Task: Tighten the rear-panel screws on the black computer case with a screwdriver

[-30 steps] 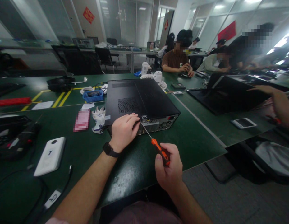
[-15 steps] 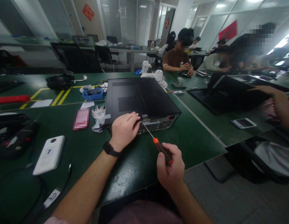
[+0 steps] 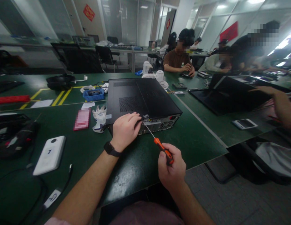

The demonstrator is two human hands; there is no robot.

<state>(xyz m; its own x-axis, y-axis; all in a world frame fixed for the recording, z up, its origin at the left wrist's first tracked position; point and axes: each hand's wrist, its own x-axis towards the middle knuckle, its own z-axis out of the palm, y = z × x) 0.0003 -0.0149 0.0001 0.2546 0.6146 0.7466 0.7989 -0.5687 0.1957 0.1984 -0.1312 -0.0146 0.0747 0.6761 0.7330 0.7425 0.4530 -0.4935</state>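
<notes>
A black desktop computer case (image 3: pixel 129 92) lies flat on the green table, its rear panel with ports and a fan grille facing me. My right hand (image 3: pixel 172 164) is closed round the orange-and-black handle of a screwdriver (image 3: pixel 159 145). The thin shaft slants up and left to the case's rear upper edge. At that edge, my left hand (image 3: pixel 126 128) rests against the case, fingers bent and pressed together beside the screwdriver tip. Whatever is pinched between them, if anything, is hidden. A white glove (image 3: pixel 99 118) lies left of the case.
Left are a white power bank (image 3: pixel 49 155), a cable, a black-and-red power drill (image 3: pixel 17 137) and a blue bin (image 3: pixel 93 94). White fans (image 3: pixel 159 76) stand behind the case. At right lie a phone (image 3: pixel 245 123) and a black panel (image 3: pixel 213 97), with a co-worker's hand (image 3: pixel 265 90) over it.
The screwdriver handle has turned in my right hand, showing more orange now. My left hand stays in place. At right, the co-worker's arm has shifted slightly.
</notes>
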